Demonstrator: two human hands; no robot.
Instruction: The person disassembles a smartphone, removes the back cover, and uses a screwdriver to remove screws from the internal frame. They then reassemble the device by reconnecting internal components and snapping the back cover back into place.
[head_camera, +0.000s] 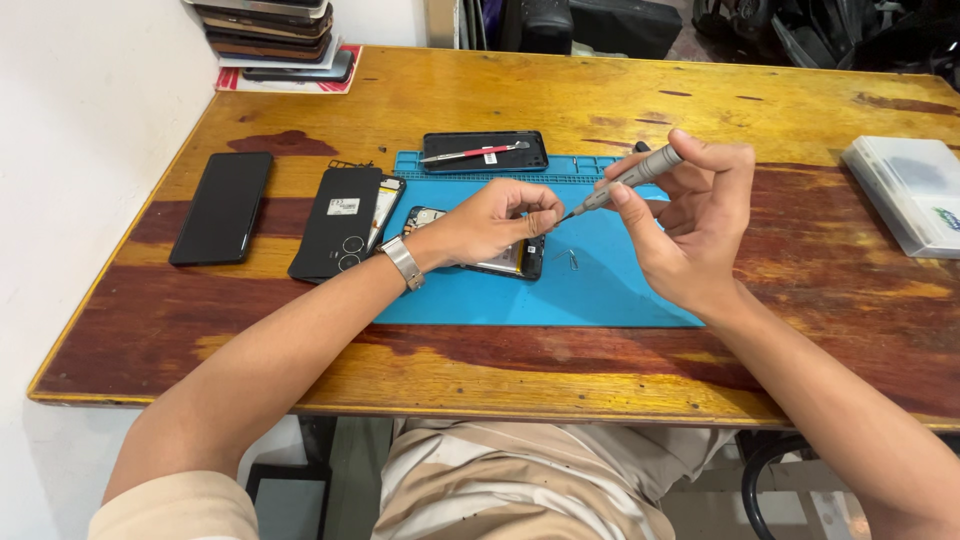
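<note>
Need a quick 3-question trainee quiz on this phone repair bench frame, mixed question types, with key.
1. True or false: the right hand holds a grey screwdriver.
2. The opened phone under the left hand lies on: A) the bare wooden table, B) the blue mat, C) the clear plastic box.
3. What lies in the black tray at the mat's far edge?

Key: 1 true. 2 B. 3 tweezers with a red grip.
</note>
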